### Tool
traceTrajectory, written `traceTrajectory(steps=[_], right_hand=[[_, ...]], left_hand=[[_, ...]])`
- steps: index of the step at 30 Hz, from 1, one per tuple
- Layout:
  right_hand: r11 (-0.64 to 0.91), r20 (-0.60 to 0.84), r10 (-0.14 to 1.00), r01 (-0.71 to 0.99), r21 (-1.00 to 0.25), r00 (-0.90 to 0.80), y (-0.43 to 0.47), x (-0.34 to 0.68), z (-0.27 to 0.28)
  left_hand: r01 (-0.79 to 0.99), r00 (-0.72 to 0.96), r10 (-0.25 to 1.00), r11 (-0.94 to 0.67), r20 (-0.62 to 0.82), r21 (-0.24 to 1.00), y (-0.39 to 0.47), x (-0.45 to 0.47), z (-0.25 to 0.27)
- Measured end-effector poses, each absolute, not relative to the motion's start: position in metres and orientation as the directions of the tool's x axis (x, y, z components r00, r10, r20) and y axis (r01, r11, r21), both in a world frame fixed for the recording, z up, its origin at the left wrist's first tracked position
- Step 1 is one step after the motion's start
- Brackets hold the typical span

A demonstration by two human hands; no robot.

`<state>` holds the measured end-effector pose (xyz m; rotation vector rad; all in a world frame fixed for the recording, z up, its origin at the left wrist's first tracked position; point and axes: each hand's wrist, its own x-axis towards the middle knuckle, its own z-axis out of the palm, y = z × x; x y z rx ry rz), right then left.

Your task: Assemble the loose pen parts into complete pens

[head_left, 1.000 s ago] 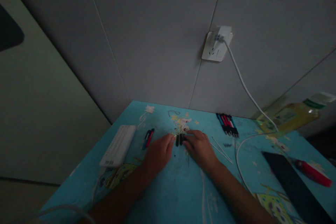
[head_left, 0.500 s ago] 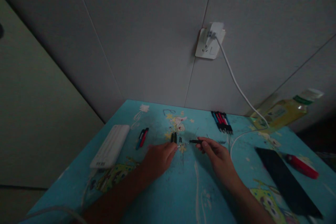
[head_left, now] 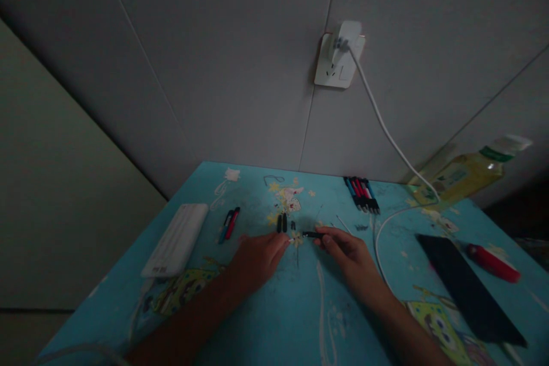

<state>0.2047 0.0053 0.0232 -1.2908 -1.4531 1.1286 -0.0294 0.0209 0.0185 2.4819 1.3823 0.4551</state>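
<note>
My left hand (head_left: 259,257) is closed, thumb and forefinger pinching a thin white rod-like piece (head_left: 291,240) whose tip points right. Too little of it shows to tell its kind. Opposite, my right hand (head_left: 345,251) grips a slim black pen barrel (head_left: 312,235), its end aimed left at the white piece. A small gap lies between the two. Just beyond my left fingertips, two short black pen parts (head_left: 282,223) lie side by side, with smaller dark bits (head_left: 293,225) next to them. Thin pale sticks (head_left: 343,224) and small dark pieces (head_left: 361,227) lie beyond my right hand.
A blue and a red pen (head_left: 229,225) lie left, near a white power bank (head_left: 175,240). Several pens (head_left: 361,194) are lined up at the back right. A tilted bottle of yellow liquid (head_left: 465,177), white cable (head_left: 386,131), dark flat slab (head_left: 469,289) and red object (head_left: 493,263) occupy the right.
My right hand has brought the black barrel a little left, narrowing the gap to my left fingers. Less of the thin piece shows at my left fingertips. The view has shifted slightly.
</note>
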Motion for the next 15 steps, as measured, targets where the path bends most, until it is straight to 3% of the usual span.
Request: traceTrajectory(steps=[6,11,15], right_hand=[[0.076,0.073,0.997,0.262,-0.962,-0.020,0.0074,0.2155,0.0264],[0.074,0.054,0.995,0.259,-0.963,-0.084,0.0049,0.2128,0.0241],[0.086,0.047,0.990,0.307,-0.948,-0.132,0.0017,0.2072,0.0248]], left_hand=[[0.769,0.510,0.850,-0.520,0.133,0.372,0.0218,-0.0305,0.0186],[0.738,0.500,0.847,-0.526,0.181,0.423,0.0209,-0.0306,0.0167],[0.762,0.517,0.842,-0.536,0.158,0.363,0.0196,-0.0292,0.0182]])
